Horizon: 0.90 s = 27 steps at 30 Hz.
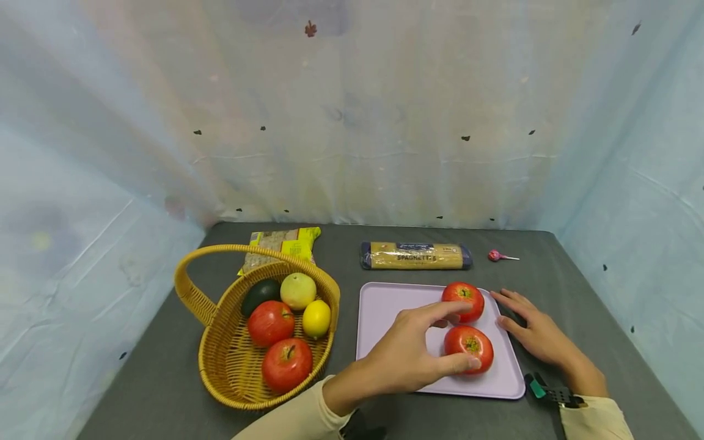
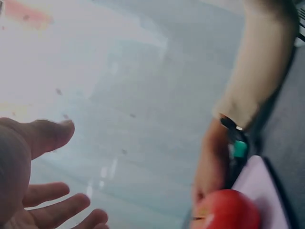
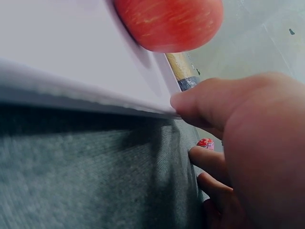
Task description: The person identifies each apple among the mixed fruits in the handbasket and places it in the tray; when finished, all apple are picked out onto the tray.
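Note:
Two red apples sit on a lilac tray [image 1: 396,305]: a far apple [image 1: 461,296] and a near apple [image 1: 476,343]. My left hand [image 1: 407,351] is over the tray, thumb and fingers spread apart; in the head view they overlap both apples. The left wrist view shows nothing between that hand's fingers. At the tray's right edge lies my right hand [image 1: 541,336], fingers extended, its thumb tip right at the rim in the right wrist view. To the left, a wicker basket [image 1: 220,366] holds two red apples, a lemon [image 1: 316,319], a pale green fruit [image 1: 298,291] and an avocado [image 1: 260,296].
Behind the tray lies a spaghetti pack [image 1: 416,256], with a pink lollipop [image 1: 497,255] to its right. A yellow-and-clear food bag [image 1: 286,244] lies behind the basket, whose handle arches up at its far left. Pale curtains [image 1: 352,153] surround the dark tabletop [image 1: 143,391].

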Tool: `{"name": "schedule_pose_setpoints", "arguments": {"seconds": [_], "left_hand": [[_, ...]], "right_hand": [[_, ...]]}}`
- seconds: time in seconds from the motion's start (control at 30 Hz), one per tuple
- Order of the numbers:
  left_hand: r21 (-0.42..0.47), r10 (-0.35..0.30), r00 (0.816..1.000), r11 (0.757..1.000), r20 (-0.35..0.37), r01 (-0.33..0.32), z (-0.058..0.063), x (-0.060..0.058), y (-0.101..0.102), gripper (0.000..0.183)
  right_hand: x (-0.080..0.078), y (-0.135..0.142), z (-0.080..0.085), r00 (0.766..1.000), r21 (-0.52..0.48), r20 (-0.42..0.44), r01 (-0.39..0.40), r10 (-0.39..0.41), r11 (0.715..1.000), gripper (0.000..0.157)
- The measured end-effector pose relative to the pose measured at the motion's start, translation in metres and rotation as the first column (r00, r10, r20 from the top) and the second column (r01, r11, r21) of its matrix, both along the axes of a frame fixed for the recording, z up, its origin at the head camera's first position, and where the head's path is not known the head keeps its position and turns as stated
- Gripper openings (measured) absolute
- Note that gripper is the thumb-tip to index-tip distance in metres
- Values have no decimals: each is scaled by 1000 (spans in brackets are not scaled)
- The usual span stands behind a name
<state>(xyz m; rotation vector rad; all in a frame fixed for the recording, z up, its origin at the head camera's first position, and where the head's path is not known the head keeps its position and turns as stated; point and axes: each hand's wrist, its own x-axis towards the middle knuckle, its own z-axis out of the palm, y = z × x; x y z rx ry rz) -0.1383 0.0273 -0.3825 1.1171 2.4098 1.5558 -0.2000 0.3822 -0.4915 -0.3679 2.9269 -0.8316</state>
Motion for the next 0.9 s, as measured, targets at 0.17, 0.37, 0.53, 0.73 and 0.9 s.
{"name": "schedule_pose_setpoints", "arguments": {"seconds": [0.17, 0.37, 0.53, 0.73, 0.9], "left_hand": [[102, -110, 993, 989, 39, 106, 22, 15, -38, 64], [167, -125, 983, 981, 132, 102, 29, 26, -99, 64], [57, -38, 986, 998, 165, 29, 25, 31, -160, 60], [-76, 112, 985, 992, 128, -102, 12, 38, -223, 58], [-122, 174, 976, 980, 129, -159, 2, 43, -254, 60]], "right_hand": [[3, 2, 0, 1000, -3, 4, 7, -7, 1000, 63], [4, 3, 2, 1000, 1, 1, 12, -12, 1000, 62], [3, 3, 2, 1000, 7, 4, 13, -13, 1000, 63], [1, 0, 2, 1000, -6, -8, -5, 5, 1000, 63], [-1, -2, 2, 1000, -16, -13, -17, 16, 1000, 62]]}}
